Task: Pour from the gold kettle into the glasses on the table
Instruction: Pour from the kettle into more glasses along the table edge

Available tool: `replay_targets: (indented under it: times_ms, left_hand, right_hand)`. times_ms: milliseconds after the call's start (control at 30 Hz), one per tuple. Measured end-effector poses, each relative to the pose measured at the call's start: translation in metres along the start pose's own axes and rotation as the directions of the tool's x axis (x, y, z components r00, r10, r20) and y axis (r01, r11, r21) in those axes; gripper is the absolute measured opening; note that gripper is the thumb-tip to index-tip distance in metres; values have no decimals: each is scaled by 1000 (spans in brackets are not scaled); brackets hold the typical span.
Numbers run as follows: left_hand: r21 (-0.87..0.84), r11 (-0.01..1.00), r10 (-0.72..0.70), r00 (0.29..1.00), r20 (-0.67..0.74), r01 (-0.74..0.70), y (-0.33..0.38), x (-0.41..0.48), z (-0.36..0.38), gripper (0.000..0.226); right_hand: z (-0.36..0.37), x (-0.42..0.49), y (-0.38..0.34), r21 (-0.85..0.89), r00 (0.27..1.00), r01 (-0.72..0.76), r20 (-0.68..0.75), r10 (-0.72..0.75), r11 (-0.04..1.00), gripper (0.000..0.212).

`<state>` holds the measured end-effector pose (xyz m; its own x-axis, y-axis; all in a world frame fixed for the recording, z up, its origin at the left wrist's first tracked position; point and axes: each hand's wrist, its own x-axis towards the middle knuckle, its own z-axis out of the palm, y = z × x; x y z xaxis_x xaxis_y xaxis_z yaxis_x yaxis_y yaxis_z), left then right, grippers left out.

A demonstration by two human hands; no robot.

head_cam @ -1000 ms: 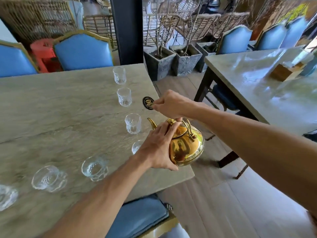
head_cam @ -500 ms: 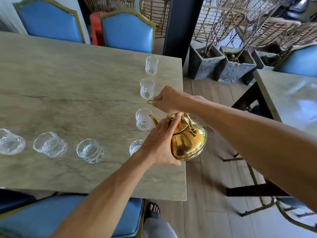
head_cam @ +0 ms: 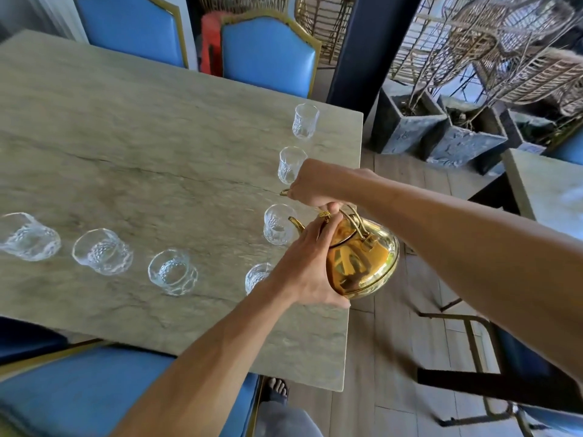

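The gold kettle [head_cam: 362, 263] hangs above the right edge of the stone table [head_cam: 142, 146], tilted with its spout toward the glasses. My right hand [head_cam: 318, 184] grips its wire handle from above. My left hand [head_cam: 309, 263] presses against the kettle's side and lid. Several clear glasses stand in an L-shaped line: one [head_cam: 277, 223] just past the spout, one [head_cam: 257, 275] partly hidden by my left wrist, two farther back [head_cam: 290, 164] [head_cam: 305, 120], and others to the left [head_cam: 173, 271] [head_cam: 101, 251] [head_cam: 26, 236].
Blue chairs [head_cam: 268, 48] stand behind the table and one [head_cam: 94, 395] at its near side. Stone planters [head_cam: 407, 124] and wicker chairs sit to the right beyond a dark pillar [head_cam: 369, 42]. A second table [head_cam: 549, 187] is at the far right.
My view has shifted closer and slightly left. The kettle stays held in both hands near the same glasses, tipped a little more toward the third glass.
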<state>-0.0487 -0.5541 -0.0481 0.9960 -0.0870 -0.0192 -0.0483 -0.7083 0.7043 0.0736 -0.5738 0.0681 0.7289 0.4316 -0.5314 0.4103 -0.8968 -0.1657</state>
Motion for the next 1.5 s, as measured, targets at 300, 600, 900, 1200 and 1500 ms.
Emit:
replay_targets:
  times_ms: [300, 600, 900, 1200, 1500]
  left_hand:
    - [-46, 999, -21, 1000, 16, 21, 3, -3, -3, 155]
    - [-62, 998, -8, 1000, -29, 6, 23, -5, -13, 156]
    - [-68, 998, 8, 997, -70, -13, 41, -7, -26, 157]
    - [-70, 997, 34, 997, -67, -39, 56, -8, -37, 156]
    - [-77, 995, 52, 997, -62, -57, 61, -6, -41, 154]
  right_hand:
    - [-4, 0, -10, -87, 1000, -17, 24, 20, 996, 44]
    - [-22, -12, -15, -37, 999, -14, 29, 15, 999, 38]
    - [-40, -28, -17, -31, 1000, 9, 18, -9, 999, 46]
    - [-55, -42, -17, -16, 1000, 18, 14, -18, 1000, 42]
    - [-63, -46, -16, -51, 1000, 15, 22, -14, 999, 39]
